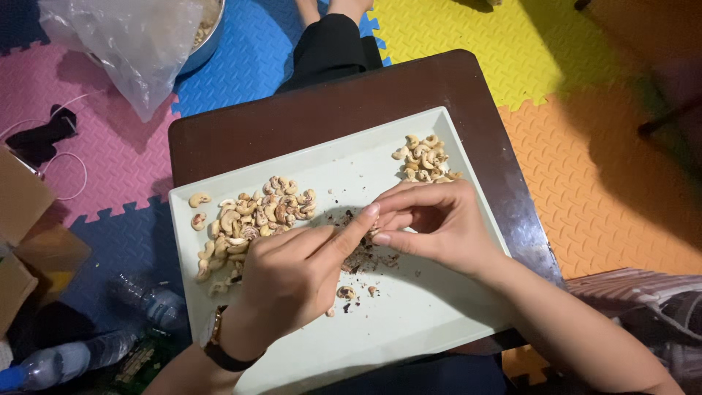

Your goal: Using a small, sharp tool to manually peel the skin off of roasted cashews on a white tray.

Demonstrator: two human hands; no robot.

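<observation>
Item: cashew nuts being worked by hand over a pale tray (219, 192)

We are bringing our left hand (292, 274) and right hand (439, 223) together above the tray's middle, fingertips meeting and pinching a small nut (374, 232) (mostly hidden, so we cannot tell its state); we are keeping the larger cashew pile (252, 219) to the left and the smaller pile (424, 159) at the far right corner; dark skin scraps (362, 257) are lying just under the fingers; the tray is resting on a dark brown table (292, 110), with coloured foam mats (585, 146), a clear plastic bag (124, 44) and water bottles (88, 351) lying around it.
</observation>
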